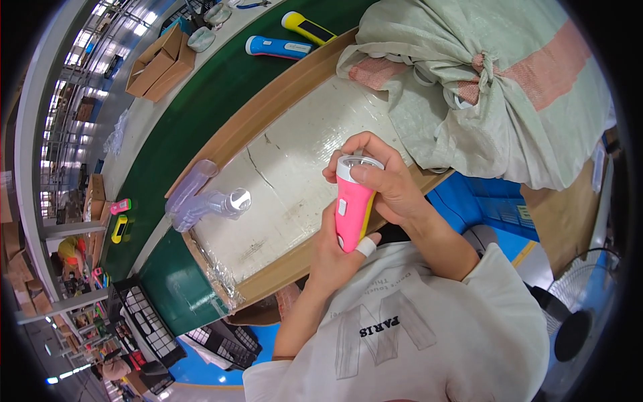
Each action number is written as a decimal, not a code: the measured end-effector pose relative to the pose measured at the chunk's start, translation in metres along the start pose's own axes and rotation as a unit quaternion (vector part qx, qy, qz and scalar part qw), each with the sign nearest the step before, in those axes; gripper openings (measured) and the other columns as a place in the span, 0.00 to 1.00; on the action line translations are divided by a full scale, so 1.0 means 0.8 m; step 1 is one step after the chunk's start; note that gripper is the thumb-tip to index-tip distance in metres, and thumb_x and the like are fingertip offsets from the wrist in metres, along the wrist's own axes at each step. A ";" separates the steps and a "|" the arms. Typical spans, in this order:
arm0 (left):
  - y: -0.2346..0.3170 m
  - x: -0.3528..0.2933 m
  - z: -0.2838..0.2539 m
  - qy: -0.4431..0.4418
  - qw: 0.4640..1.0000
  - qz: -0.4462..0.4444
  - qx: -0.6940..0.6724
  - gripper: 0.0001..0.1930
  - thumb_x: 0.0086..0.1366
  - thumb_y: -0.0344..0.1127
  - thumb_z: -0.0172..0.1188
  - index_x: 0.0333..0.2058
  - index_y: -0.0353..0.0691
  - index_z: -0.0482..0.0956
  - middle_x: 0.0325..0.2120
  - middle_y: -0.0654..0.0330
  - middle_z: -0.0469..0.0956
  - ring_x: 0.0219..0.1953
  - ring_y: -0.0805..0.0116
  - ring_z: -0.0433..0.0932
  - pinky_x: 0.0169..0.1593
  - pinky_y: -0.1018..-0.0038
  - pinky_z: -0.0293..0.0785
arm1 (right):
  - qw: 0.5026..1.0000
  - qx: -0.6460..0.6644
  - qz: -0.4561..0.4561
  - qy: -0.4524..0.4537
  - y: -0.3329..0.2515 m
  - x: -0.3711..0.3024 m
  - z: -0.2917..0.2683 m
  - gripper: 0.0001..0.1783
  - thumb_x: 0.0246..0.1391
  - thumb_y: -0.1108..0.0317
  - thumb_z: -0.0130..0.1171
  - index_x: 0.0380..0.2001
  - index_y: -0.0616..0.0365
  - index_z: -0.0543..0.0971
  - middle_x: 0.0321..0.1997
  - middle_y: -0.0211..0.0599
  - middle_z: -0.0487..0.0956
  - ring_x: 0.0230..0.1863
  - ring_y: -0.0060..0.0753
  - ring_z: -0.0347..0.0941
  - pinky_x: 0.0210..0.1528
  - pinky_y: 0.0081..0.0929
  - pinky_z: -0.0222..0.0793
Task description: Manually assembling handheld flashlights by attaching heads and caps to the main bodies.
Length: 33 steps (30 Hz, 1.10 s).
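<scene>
A pink flashlight (353,201) with a yellow back, a white switch and a clear lens in a white head ring stands tilted in front of my chest. My left hand (328,258), white tape round its thumb, wraps the lower body. At the top, my right hand (385,174) grips the white head, its thumb on the rim of the lens. Beyond my hands lies a shallow cardboard tray (288,161) with a worn pale bottom. Nested clear plastic cups (207,204) lie in sleeves at its left end.
A large woven sack (495,87) holding white rings rests at the right. On the green conveyor (228,94) lie a blue flashlight (278,47), a yellow one (308,28) and more at left. Black crates (144,318), a cardboard box (161,63) and a blue bin (482,204) stand around. People are far left.
</scene>
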State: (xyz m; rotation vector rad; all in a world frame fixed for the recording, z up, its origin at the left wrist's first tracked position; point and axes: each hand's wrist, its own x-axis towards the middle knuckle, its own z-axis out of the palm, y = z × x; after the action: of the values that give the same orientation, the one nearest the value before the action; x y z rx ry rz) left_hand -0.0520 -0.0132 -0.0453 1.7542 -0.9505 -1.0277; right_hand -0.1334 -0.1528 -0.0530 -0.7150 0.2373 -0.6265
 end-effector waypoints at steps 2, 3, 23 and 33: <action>-0.005 -0.008 0.003 -0.017 0.999 -0.009 -0.031 0.40 0.49 0.36 0.72 0.57 0.37 0.60 0.43 0.55 0.73 0.44 0.62 0.75 0.47 0.69 0.71 | 1.000 0.021 0.015 0.014 0.001 -0.001 0.003 0.15 0.50 0.65 0.62 0.37 0.55 0.68 0.42 0.44 0.74 0.48 0.38 0.73 0.55 0.38 0.70; -0.008 -0.013 0.004 -0.038 0.997 -0.015 -0.062 0.39 0.49 0.36 0.72 0.57 0.37 0.60 0.39 0.56 0.73 0.41 0.62 0.76 0.45 0.70 0.72 | 1.000 0.021 0.017 0.013 0.004 -0.002 0.002 0.15 0.50 0.65 0.62 0.37 0.55 0.68 0.42 0.44 0.74 0.48 0.38 0.73 0.55 0.38 0.70; 0.017 0.043 -0.007 0.013 0.959 0.171 0.228 0.34 0.51 0.31 0.65 0.56 0.36 0.59 0.39 0.43 0.75 0.38 0.46 0.78 0.41 0.60 0.74 | 0.996 -0.020 -0.054 0.064 -0.015 0.011 -0.031 0.13 0.55 0.68 0.57 0.42 0.56 0.68 0.42 0.43 0.75 0.44 0.36 0.76 0.50 0.35 0.74; 0.016 0.009 0.001 -0.147 0.966 -0.020 -0.211 0.29 0.50 0.32 0.68 0.50 0.37 0.65 0.31 0.60 0.71 0.31 0.74 0.72 0.35 0.78 0.69 | 0.997 0.030 -0.068 -0.028 -0.015 0.003 0.002 0.20 0.47 0.62 0.61 0.43 0.52 0.67 0.39 0.46 0.75 0.46 0.41 0.75 0.53 0.39 0.71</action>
State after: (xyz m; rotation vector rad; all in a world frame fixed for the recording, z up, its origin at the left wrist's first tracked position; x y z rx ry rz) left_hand -0.0525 -0.0246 -0.0355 1.2942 -0.7989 -1.4274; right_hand -0.1366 -0.1603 -0.0438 -0.6942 0.1190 -0.7394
